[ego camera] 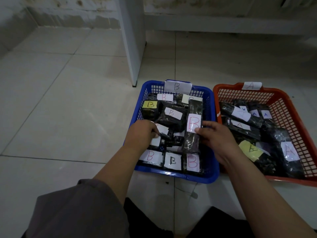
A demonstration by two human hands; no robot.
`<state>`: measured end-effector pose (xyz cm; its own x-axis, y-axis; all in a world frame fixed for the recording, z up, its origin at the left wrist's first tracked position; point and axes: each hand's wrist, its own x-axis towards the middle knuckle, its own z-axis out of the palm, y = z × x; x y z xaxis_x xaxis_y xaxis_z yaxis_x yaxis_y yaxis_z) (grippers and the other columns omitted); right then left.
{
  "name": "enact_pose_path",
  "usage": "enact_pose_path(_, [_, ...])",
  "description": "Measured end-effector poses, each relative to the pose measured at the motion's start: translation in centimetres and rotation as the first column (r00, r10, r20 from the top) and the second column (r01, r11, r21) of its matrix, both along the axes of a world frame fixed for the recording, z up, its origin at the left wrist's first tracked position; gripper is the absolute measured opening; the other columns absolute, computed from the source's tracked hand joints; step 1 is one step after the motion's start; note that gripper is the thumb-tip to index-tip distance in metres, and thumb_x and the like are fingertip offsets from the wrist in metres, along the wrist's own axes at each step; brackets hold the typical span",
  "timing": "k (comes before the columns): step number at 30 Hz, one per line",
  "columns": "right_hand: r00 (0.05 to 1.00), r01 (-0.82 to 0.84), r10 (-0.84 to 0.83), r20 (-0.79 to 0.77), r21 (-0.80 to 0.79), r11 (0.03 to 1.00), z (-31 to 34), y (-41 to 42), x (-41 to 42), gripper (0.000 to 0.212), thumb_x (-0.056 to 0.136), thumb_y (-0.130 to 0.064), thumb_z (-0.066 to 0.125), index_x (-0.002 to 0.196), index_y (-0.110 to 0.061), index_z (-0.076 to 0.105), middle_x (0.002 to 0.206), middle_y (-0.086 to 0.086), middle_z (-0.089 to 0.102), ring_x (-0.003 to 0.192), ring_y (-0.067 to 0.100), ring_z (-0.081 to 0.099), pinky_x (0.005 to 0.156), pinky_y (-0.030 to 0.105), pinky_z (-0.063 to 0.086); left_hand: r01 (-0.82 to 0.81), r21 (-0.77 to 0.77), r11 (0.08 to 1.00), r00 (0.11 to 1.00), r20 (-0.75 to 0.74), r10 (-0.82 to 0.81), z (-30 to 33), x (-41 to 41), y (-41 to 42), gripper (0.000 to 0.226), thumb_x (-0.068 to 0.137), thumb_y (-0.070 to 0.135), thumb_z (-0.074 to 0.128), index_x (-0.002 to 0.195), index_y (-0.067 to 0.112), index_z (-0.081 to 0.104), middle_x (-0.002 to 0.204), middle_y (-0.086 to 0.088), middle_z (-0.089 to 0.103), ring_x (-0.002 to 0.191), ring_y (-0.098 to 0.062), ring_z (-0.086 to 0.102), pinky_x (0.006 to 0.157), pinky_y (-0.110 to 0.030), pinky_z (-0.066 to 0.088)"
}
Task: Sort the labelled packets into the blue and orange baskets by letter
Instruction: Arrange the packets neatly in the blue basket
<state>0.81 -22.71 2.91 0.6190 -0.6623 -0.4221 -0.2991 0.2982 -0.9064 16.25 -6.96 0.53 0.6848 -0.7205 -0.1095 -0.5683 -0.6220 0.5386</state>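
**Me:** Two hands in the blue basket (173,176) right now. Nearest me, a row of three packets along the front wall, each showing a B. Just above them my left hand (140,134) has its fingers curled down, pinching a small packet with a blank white label (156,141). I'd say I'm turning it to check its letter.

**Partner:** And the other hand?

**Me:** My right hand (214,138) sits against the long packet with the red B (193,133), thumb on the label's lower edge, fingers round its right side. It lies lengthwise on top of the pile, and I'm holding it there so it settles flat, I think.

**Partner:** So that one's home already?

**Me:** It's in the B basket, yes. Further in, more dark packets: one with a white B label in the middle, a yellow B label (150,104) by the left wall, two white ones near the back. The tag on the far rim (177,86) reads B too.

**Partner:** The orange side?

**Me:** Orange basket (289,107) just beside it on the right, touching or nearly so. Dark packets marked A, one on a yellow label (250,149) near the front, and an A tag (251,85) on its far rim. Nothing looks misfiled from here, though some labels are hidden.
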Motion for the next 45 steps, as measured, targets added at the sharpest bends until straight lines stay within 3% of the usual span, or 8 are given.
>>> enact_pose_path(5, [0.996, 0.093, -0.093, 0.0, -0.005, 0.996, 0.7, -0.3, -0.5, 0.017, 0.085, 0.001, 0.062, 0.099, -0.008, 0.064, 0.093, 0.01, 0.071, 0.082, 0.022, 0.069, 0.07, 0.03, 0.058, 0.037, 0.137, 0.99, 0.999, 0.017, -0.04, -0.3, -0.2, -0.1, 0.008, 0.083, 0.015, 0.069, 0.089, 0.013, 0.072, 0.098, -0.003, 0.067, 0.087, -0.014, 0.059, 0.074, -0.023, 0.044])
enact_pose_path(8, [0.99, 0.144, -0.144, -0.002, 0.009, 0.989, 0.8, -0.5, -1.2, 0.018, 0.084, 0.001, 0.063, 0.098, -0.01, 0.063, 0.096, 0.01, 0.071, 0.086, 0.024, 0.069, 0.074, 0.034, 0.057, -0.02, 0.064, 0.998, 0.999, -0.033, 0.022, 0.0, 0.3, 0.1, 0.012, 0.082, 0.011, 0.069, 0.094, 0.012, 0.072, 0.096, -0.001, 0.067, 0.087, -0.013, 0.059, 0.077, -0.024, 0.046])
enact_pose_path(14, [0.947, 0.317, -0.321, -0.028, -0.096, 0.944, 1.6, -2.4, -2.9, 0.027, 0.082, -0.005, 0.068, 0.106, -0.014, 0.06, 0.1, 0.011, 0.07, 0.08, 0.022, 0.067, 0.055, 0.028, 0.047, -0.059, -0.115, 0.992, 0.988, -0.15, 0.041, 1.7, 0.9, 0.7, 0.019, 0.085, 0.008, 0.065, 0.102, 0.016, 0.068, 0.091, 0.003, 0.063, 0.085, -0.012, 0.06, 0.074, -0.021, 0.046])
enact_pose_path(18, [0.962, 0.241, -0.26, -0.088, -0.184, 0.953, 1.6, -2.5, -2.4, 0.021, 0.079, -0.003, 0.07, 0.093, -0.017, 0.061, 0.099, 0.01, 0.069, 0.085, 0.024, 0.068, 0.069, 0.039, 0.056, -0.041, -0.177, 0.983, 0.976, -0.219, 0.001, 2.0, -0.8, -0.9, 0.016, 0.087, 0.012, 0.064, 0.101, 0.019, 0.067, 0.086, 0.008, 0.061, 0.075, -0.003, 0.056, 0.061, -0.011, 0.042])
enact_pose_path(25, [0.978, -0.031, -0.031, -0.208, -0.29, 0.956, 0.6, -1.9, 1.4, 0.028, 0.076, -0.005, 0.074, 0.093, -0.021, 0.057, 0.09, 0.008, 0.07, 0.085, 0.025, 0.067, 0.081, 0.047, 0.056, 0.197, -0.03, 0.98, 0.958, -0.205, -0.199, 0.8, -2.5, -2.8, 0.039, 0.08, 0.021, 0.073, 0.118, 0.019, 0.063, 0.112, 0.001, 0.064, 0.1, -0.012, 0.058, 0.09, -0.028, 0.049])
enact_pose_path(31, [0.986, 0.045, -0.092, -0.138, -0.313, 0.949, 1.4, -3.0, -0.2, 0.028, 0.08, -0.006, 0.071, 0.103, -0.015, 0.057, 0.091, 0.009, 0.07, 0.084, 0.023, 0.067, 0.078, 0.039, 0.055, 0.296, 0.202, 0.934, 0.955, -0.055, -0.291, -1.3, -3.1, -4.4, 0.034, 0.083, 0.013, 0.068, 0.116, 0.019, 0.065, 0.115, -0.009, 0.063, 0.105, -0.023, 0.057, 0.088, -0.034, 0.049])
enact_pose_path(40, [0.993, 0.11, -0.116, -0.016, -0.213, 0.971, 2.0, -3.1, -3.5, 0.028, 0.082, -0.001, 0.067, 0.108, -0.008, 0.058, 0.09, 0.01, 0.07, 0.067, 0.008, 0.066, 0.048, 0.01, 0.047, 0.049, 0.06, 0.997, 0.959, -0.281, -0.031, 0.6, -0.6, -4.8, 0.023, 0.083, 0.013, 0.069, 0.106, 0.014, 0.067, 0.1, -0.001, 0.065, 0.088, -0.011, 0.056, 0.081, -0.022, 0.044])
enact_pose_path(45, [0.992, 0.124, -0.127, -0.003, -0.203, 0.971, 1.2, -3.0, -3.8, 0.022, 0.082, -0.004, 0.068, 0.101, -0.013, 0.06, 0.087, 0.007, 0.071, 0.068, 0.005, 0.067, 0.057, 0.015, 0.05, 0.06, 0.117, 0.991, 0.959, -0.283, -0.025, 0.3, -0.9, -4.9, 0.022, 0.084, 0.016, 0.069, 0.105, 0.013, 0.067, 0.103, -0.002, 0.065, 0.089, -0.012, 0.057, 0.079, -0.023, 0.044])
